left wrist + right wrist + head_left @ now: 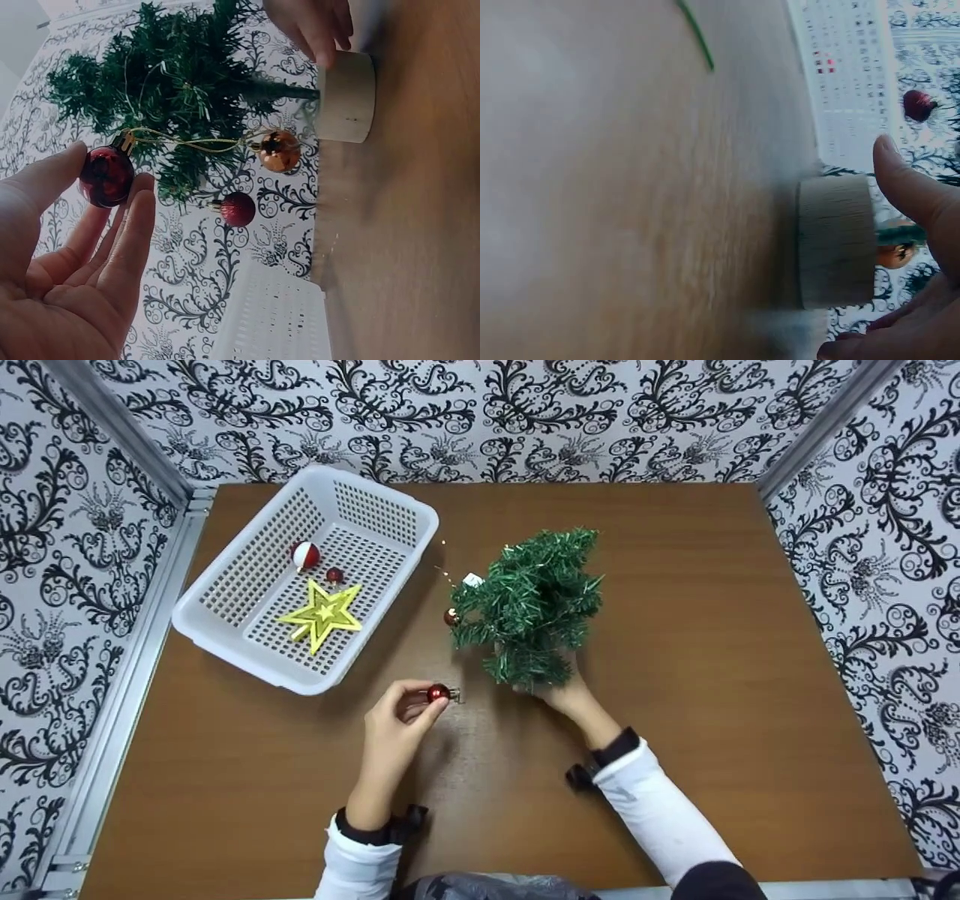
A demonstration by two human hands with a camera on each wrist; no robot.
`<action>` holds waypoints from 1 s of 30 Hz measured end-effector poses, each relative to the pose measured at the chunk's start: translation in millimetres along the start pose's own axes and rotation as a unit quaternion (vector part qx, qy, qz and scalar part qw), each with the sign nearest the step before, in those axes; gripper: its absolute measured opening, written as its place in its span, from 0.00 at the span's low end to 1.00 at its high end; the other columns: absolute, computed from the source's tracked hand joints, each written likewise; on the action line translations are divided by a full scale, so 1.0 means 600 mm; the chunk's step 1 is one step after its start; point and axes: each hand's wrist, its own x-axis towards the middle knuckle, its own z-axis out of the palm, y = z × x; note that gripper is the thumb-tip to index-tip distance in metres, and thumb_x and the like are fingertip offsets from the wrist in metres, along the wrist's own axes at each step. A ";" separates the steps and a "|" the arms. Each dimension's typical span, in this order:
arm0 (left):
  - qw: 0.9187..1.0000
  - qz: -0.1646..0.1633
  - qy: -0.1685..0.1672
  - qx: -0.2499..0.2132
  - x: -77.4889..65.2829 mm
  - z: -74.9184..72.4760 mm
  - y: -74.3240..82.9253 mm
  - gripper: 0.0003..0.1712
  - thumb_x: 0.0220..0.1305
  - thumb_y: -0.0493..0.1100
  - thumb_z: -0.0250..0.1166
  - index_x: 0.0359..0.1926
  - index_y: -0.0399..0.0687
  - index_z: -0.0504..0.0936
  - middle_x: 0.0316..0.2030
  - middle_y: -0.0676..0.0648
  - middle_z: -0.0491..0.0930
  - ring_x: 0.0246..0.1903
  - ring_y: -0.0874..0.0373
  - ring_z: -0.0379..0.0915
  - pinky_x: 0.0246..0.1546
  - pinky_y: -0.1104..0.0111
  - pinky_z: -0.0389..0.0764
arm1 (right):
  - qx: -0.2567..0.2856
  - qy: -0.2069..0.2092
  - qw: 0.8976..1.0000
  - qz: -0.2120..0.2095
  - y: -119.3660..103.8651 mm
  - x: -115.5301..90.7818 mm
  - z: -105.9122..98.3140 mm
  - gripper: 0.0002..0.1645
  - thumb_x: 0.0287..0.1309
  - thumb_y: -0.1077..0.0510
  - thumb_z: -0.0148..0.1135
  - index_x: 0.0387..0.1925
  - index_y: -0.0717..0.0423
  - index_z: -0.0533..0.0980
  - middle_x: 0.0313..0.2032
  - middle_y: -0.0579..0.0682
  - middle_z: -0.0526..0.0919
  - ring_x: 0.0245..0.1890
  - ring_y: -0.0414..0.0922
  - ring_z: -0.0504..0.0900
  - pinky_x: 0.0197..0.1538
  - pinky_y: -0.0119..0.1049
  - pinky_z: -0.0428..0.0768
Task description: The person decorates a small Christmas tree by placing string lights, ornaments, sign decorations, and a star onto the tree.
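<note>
My left hand (394, 727) pinches a shiny red Christmas ball (439, 693) between thumb and fingertips, in front of a small artificial Christmas tree (534, 604). The ball's gold cap (122, 142) shows in the left wrist view. Under the branches, my right hand (559, 690) is at the tree's pale round base (836, 241). Its thumb and fingers are spread apart around the trunk, just above the base; firm contact is not visible. A copper ball (280, 151) and a glittery red ball (238, 209) hang by the branches.
To the left stands a white plastic basket (379, 641). Inside lie a yellow star topper (322, 615), a red and white ball (306, 556) and a small dark red ball (334, 576). Patterned walls enclose the brown table (712, 675). A green sliver (697, 36) lies on it.
</note>
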 end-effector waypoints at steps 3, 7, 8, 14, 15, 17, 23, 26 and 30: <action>1.000 -0.003 -0.002 -0.008 -0.002 0.000 0.010 0.15 0.47 0.32 0.67 0.37 0.29 0.75 0.34 0.37 0.79 0.34 0.49 0.79 0.37 0.71 0.80 | -0.218 0.032 0.975 0.030 -0.006 -0.032 0.002 0.59 0.30 0.54 0.75 0.63 0.67 0.52 0.62 0.67 0.55 0.62 0.58 0.57 0.65 0.47 0.56; 1.000 -0.008 -0.010 -0.020 -0.006 0.001 0.014 0.15 0.47 0.32 0.67 0.38 0.30 0.76 0.34 0.38 0.80 0.34 0.50 0.79 0.37 0.69 0.81 | -0.215 0.012 0.969 0.121 -0.040 -0.068 0.014 0.53 0.35 0.51 0.72 0.62 0.64 0.57 0.60 0.66 0.61 0.60 0.61 0.61 0.63 0.50 0.60; 1.000 -0.007 -0.013 -0.023 -0.007 0.001 0.015 0.15 0.47 0.33 0.67 0.38 0.31 0.76 0.34 0.38 0.80 0.34 0.50 0.79 0.37 0.69 0.81 | -0.201 0.015 0.971 0.126 -0.049 -0.075 0.020 0.48 0.37 0.50 0.71 0.60 0.63 0.62 0.58 0.63 0.65 0.58 0.59 0.64 0.62 0.49 0.62; 0.998 0.037 -0.042 -0.020 -0.014 0.008 0.020 0.16 0.46 0.33 0.68 0.38 0.32 0.76 0.35 0.39 0.79 0.34 0.51 0.79 0.37 0.70 0.81 | 0.026 0.063 0.996 0.059 -0.096 -0.096 0.066 0.28 0.44 0.61 0.66 0.51 0.61 0.72 0.50 0.58 0.76 0.50 0.51 0.75 0.52 0.42 0.75; 0.998 0.047 -0.046 -0.019 -0.015 0.010 0.021 0.16 0.46 0.33 0.68 0.38 0.31 0.76 0.35 0.39 0.79 0.34 0.51 0.79 0.37 0.69 0.81 | 0.059 0.067 0.995 0.046 -0.102 -0.095 0.073 0.28 0.45 0.63 0.65 0.52 0.62 0.72 0.50 0.58 0.75 0.50 0.51 0.75 0.51 0.42 0.75; 0.996 0.064 -0.053 -0.013 -0.017 0.012 0.023 0.15 0.46 0.32 0.68 0.37 0.31 0.76 0.35 0.39 0.79 0.34 0.52 0.79 0.37 0.69 0.81 | 0.088 0.073 0.993 0.027 -0.116 -0.092 0.084 0.28 0.46 0.66 0.63 0.53 0.63 0.70 0.52 0.59 0.74 0.51 0.51 0.74 0.52 0.42 0.75; 0.994 0.088 -0.060 -0.004 -0.021 0.013 0.023 0.15 0.47 0.34 0.68 0.38 0.32 0.77 0.35 0.40 0.79 0.34 0.54 0.79 0.36 0.65 0.81 | 0.112 0.079 0.989 0.056 -0.157 -0.081 0.101 0.21 0.46 0.69 0.62 0.46 0.70 0.73 0.45 0.64 0.77 0.45 0.47 0.78 0.48 0.41 0.77; 0.994 0.091 -0.059 -0.010 -0.021 0.016 0.016 0.15 0.48 0.35 0.68 0.38 0.35 0.77 0.36 0.42 0.80 0.35 0.55 0.78 0.36 0.65 0.81 | 0.108 0.097 0.985 0.096 -0.166 -0.079 0.105 0.15 0.46 0.68 0.63 0.39 0.70 0.77 0.38 0.63 0.81 0.37 0.39 0.81 0.41 0.34 0.80; 0.993 0.106 -0.053 -0.021 -0.020 0.022 -0.013 0.15 0.48 0.40 0.68 0.38 0.42 0.79 0.36 0.46 0.80 0.35 0.58 0.78 0.36 0.70 0.81 | 0.106 0.111 0.982 0.114 -0.168 -0.080 0.106 0.09 0.47 0.67 0.63 0.31 0.70 0.78 0.32 0.63 0.82 0.30 0.35 0.81 0.35 0.33 0.81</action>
